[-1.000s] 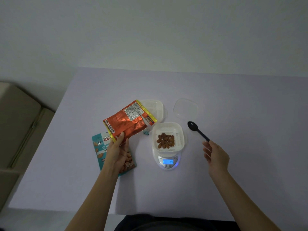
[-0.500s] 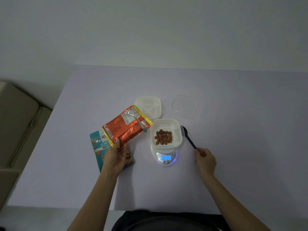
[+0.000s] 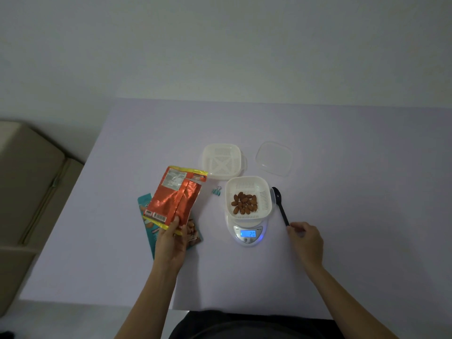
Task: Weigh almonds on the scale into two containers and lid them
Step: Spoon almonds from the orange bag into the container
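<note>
Left hand [image 3: 171, 243] grips orange pouch [image 3: 175, 194]; right hand [image 3: 305, 241] pinches spoon [image 3: 280, 204] handle beside scale [image 3: 244, 227] bearing container [image 3: 247, 185] of almonds [image 3: 244, 203]

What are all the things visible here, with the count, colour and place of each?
table: 1, pale lilac, under everything
scale: 1, white, blue display, table centre
front container: 1, white, on scale
rear container: 1, white, behind scale
almonds: many, brown, in front container
lid: 1, clear, right of rear container
spoon: 1, black, right of scale
orange bag: 1, held up, left of scale
teal bag: 1, flat under orange bag
binder clip: teal, small, left of scale
sofa: beige, left of table
left hand: grips orange bag
right hand: pinches spoon's handle end
</note>
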